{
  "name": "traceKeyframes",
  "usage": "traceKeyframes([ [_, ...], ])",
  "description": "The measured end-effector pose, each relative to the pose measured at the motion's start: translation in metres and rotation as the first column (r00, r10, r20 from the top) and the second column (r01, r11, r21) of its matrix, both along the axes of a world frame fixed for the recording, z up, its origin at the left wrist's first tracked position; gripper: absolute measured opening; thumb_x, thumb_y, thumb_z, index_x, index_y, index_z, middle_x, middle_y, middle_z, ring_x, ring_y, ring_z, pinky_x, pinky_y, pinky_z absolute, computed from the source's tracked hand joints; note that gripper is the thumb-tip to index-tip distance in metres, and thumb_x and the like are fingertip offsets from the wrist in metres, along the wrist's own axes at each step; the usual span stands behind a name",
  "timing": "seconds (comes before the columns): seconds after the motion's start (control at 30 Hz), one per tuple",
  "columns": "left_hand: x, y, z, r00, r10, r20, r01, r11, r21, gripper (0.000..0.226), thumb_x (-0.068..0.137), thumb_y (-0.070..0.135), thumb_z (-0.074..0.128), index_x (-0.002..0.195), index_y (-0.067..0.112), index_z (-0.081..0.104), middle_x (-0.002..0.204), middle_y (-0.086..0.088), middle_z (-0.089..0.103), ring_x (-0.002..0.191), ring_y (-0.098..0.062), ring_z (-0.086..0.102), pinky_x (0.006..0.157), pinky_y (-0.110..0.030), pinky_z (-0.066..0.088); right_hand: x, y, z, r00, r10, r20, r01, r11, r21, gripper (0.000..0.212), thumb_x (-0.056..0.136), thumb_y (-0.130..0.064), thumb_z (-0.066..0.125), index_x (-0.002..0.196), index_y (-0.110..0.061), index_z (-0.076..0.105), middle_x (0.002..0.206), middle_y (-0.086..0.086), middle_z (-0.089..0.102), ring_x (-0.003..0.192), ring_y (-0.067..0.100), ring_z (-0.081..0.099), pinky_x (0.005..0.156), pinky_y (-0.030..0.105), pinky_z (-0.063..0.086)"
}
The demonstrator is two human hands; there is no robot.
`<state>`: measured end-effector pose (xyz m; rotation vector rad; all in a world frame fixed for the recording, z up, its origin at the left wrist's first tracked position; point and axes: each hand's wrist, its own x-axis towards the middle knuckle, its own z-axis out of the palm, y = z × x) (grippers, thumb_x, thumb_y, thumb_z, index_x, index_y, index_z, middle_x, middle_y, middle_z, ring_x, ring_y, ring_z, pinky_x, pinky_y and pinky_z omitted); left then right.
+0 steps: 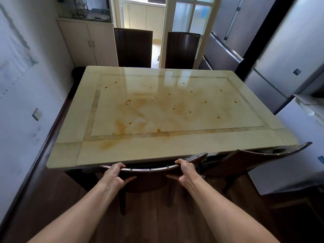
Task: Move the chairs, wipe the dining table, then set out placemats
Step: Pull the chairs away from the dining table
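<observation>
A cream stone-topped dining table (175, 142) fills the middle of the view, smeared with orange-brown stains and spots. A dark wooden chair (150, 179) is tucked under its near edge. My left hand (114, 174) grips the left part of the chair's curved top rail, fingers over the rail and thumb on the backrest. My right hand (185, 171) grips the right part of the same rail. A second dark chair (254, 160) stands at the near right corner. Two more dark chairs (134, 47) (181, 50) stand at the far side.
A white wall (26, 102) runs close along the table's left side. Silver fridges (263, 55) stand at the right, with a white appliance (301, 146) nearer me. A cream cabinet (87, 42) sits at the far left by a doorway. Dark wood floor (157, 225) lies under my arms.
</observation>
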<state>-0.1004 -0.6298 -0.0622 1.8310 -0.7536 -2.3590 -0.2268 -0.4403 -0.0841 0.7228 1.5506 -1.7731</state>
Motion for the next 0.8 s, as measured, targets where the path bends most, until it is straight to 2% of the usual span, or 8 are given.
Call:
traceKeyframes([
  [0.1,-0.007,-0.004,0.003,1.000,-0.004,0.006,0.004,1.000,0.004,0.014,0.086,-0.005,0.049,0.077,0.003,0.041,0.084,-0.017,0.041,0.106,-0.039,0.045,0.080,-0.060,0.045,-0.005,-0.005,0.000,1.000,0.002,-0.001,-0.002,1.000,-0.004,0.025,0.082,0.003,0.053,0.104,-0.004,0.045,0.130,0.026,0.044,0.109,0.044,0.051,0.045,0.054,0.053],
  [0.17,-0.010,-0.006,0.005,1.000,0.017,0.001,-0.017,1.000,0.017,0.015,0.087,-0.005,0.049,0.077,0.002,0.041,0.084,-0.017,0.041,0.116,-0.040,0.046,0.089,-0.062,0.043,-0.008,-0.008,0.001,1.000,0.003,-0.001,-0.003,1.000,-0.011,0.020,0.083,0.004,0.053,0.099,-0.005,0.044,0.121,0.024,0.045,0.102,0.041,0.051,0.045,0.054,0.053],
  [0.27,-0.012,-0.009,0.005,1.000,0.024,0.001,-0.024,0.999,0.048,0.014,0.088,-0.003,0.049,0.077,0.001,0.041,0.097,-0.022,0.048,0.125,-0.041,0.043,0.094,-0.063,0.040,-0.010,-0.011,0.000,1.000,-0.001,0.006,0.001,1.000,-0.005,0.019,0.083,0.003,0.052,0.097,-0.006,0.043,0.112,0.020,0.044,0.099,0.039,0.050,0.045,0.054,0.053],
  [0.33,-0.013,-0.011,0.004,1.000,0.016,-0.003,-0.016,0.998,0.063,0.013,0.088,-0.003,0.049,0.078,0.001,0.041,0.102,-0.022,0.049,0.126,-0.041,0.043,0.092,-0.063,0.041,-0.010,-0.013,-0.001,1.000,-0.006,0.009,0.006,1.000,0.003,0.022,0.084,0.002,0.052,0.102,-0.006,0.043,0.111,0.018,0.043,0.099,0.038,0.050,0.045,0.053,0.053],
  [0.43,-0.015,-0.013,0.000,1.000,0.013,-0.021,-0.012,0.998,0.069,0.014,0.088,-0.003,0.049,0.078,0.002,0.041,0.085,-0.017,0.043,0.126,-0.040,0.042,0.093,-0.063,0.041,-0.010,-0.014,0.001,1.000,-0.013,0.008,0.013,1.000,0.009,0.024,0.085,0.002,0.051,0.106,-0.004,0.043,0.108,0.019,0.044,0.097,0.038,0.050,0.044,0.053,0.053],
  [0.53,-0.014,-0.012,0.001,0.999,0.012,-0.035,-0.009,0.997,0.074,0.014,0.087,-0.002,0.050,0.078,0.003,0.041,0.084,-0.017,0.043,0.126,-0.040,0.043,0.087,-0.062,0.042,-0.008,-0.014,0.006,1.000,-0.016,0.016,0.015,1.000,0.013,0.023,0.086,0.002,0.052,0.107,-0.004,0.044,0.104,0.019,0.046,0.094,0.037,0.052,0.045,0.055,0.053],
  [0.7,-0.013,-0.010,0.006,0.999,0.023,-0.049,-0.019,0.997,0.075,0.017,0.090,0.000,0.052,0.076,0.004,0.043,0.083,-0.016,0.044,0.125,-0.040,0.043,0.091,-0.063,0.042,-0.005,-0.012,0.013,1.000,-0.002,0.022,0.002,1.000,-0.012,0.021,0.090,-0.005,0.055,0.109,-0.005,0.046,0.101,0.020,0.052,0.087,0.036,0.056,0.048,0.054,0.054],
  [0.8,-0.004,-0.009,0.012,0.995,0.039,-0.092,-0.032,0.996,0.080,0.016,0.092,0.009,0.055,0.079,0.005,0.046,0.089,-0.015,0.048,0.127,-0.039,0.043,0.095,-0.063,0.041,0.000,-0.014,0.021,1.000,-0.007,-0.001,0.007,1.000,-0.009,0.018,0.092,-0.006,0.053,0.109,-0.005,0.046,0.102,0.019,0.052,0.090,0.035,0.055,0.057,0.056,0.051],
])
